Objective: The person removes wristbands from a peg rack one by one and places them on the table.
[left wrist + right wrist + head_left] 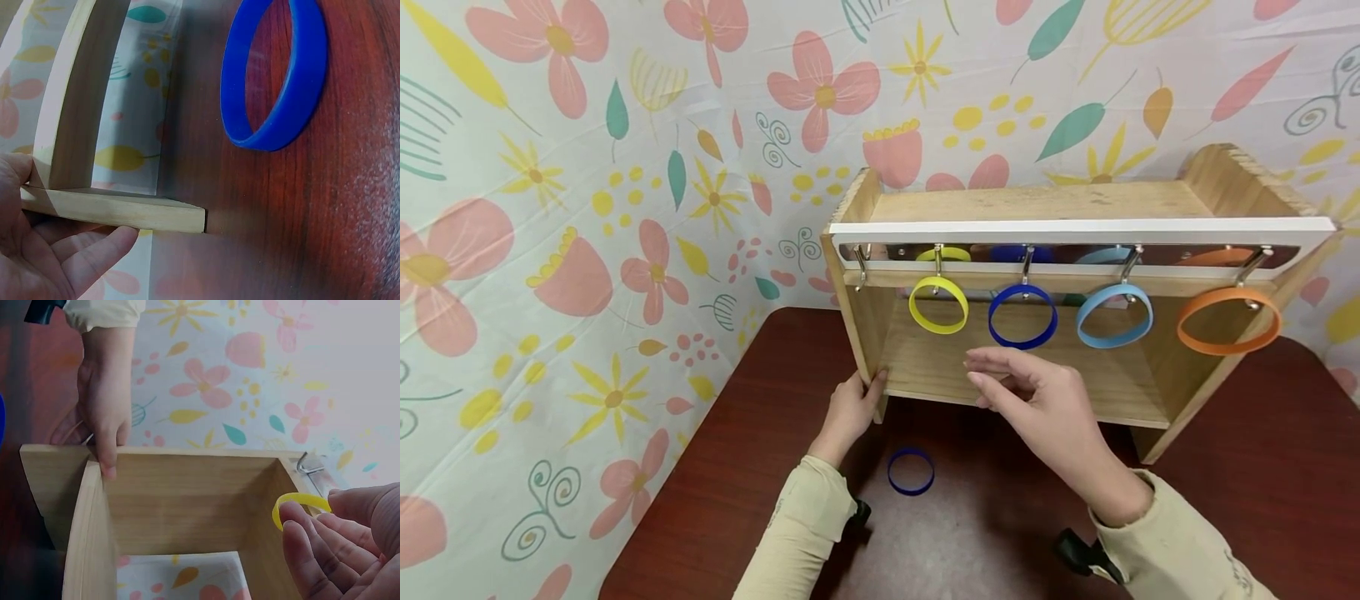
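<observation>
A wooden rack [1030, 202] stands on the dark red table [1262, 492], with metal hooks under its top shelf. A yellow ring [938, 304], a dark blue ring [1022, 317], a light blue ring [1114, 315] and an orange ring [1228, 321] each hang from a hook. Another dark blue ring [911, 472] [275, 75] lies flat on the table in front. My left hand [857, 400] [56, 250] [103, 419] grips the rack's left side panel [112, 209]. My right hand [1003, 379] hovers empty, fingers relaxed, before the yellow ring [300, 503] and the hanging dark blue ring.
Floral-patterned cloth [587, 208] covers the wall behind and to the left of the rack. The leftmost hook [861, 267] [309, 464] carries nothing. The rack's lower shelf [940, 367] is bare. Black wrist cameras sit on both sleeves.
</observation>
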{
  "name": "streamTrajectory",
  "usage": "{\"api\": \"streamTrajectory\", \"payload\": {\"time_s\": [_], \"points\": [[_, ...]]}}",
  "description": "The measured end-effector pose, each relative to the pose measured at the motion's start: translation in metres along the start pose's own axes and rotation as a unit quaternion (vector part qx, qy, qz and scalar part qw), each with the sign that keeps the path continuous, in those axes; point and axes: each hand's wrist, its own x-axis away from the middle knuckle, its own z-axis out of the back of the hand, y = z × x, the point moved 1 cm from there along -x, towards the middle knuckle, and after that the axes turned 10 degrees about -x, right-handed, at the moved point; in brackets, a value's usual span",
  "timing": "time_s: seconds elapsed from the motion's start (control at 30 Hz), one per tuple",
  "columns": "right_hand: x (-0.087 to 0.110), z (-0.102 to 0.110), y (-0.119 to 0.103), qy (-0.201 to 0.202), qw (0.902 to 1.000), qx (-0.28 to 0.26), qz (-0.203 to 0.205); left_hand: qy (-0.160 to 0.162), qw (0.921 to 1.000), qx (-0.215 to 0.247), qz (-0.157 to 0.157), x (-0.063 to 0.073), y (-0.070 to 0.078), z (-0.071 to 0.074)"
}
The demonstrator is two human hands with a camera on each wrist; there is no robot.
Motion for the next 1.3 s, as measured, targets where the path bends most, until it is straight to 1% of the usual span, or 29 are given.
{"api": "streamTrajectory", "payload": {"time_s": [0.13, 0.37, 0.63, 0.77, 1.0, 1.3], "points": [[-0.003, 0.000, 0.000, 0.003, 1.0000, -0.001, -0.001, 0.002, 1.0000, -0.002, 0.001, 0.000, 0.000, 0.000], [-0.008, 0.002, 0.001, 0.007, 0.9998, 0.017, 0.004, 0.004, 1.0000, -0.003, 0.000, -0.001, 0.000, 0.000], [-0.013, 0.004, 0.001, 0.010, 0.9998, 0.014, 0.000, 0.007, 0.9999, -0.011, 0.005, -0.001, -0.001, -0.001], [-0.015, 0.004, 0.002, 0.018, 0.9997, 0.017, 0.002, 0.009, 0.9999, -0.011, 0.005, -0.001, 0.000, -0.001], [-0.018, 0.003, 0.002, 0.035, 0.9989, 0.027, -0.015, 0.009, 0.9999, -0.013, 0.002, 0.001, 0.001, 0.001], [-0.021, -0.001, 0.001, 0.051, 0.9982, 0.026, -0.019, 0.010, 0.9999, -0.010, 0.001, 0.000, 0.001, 0.000]]}}
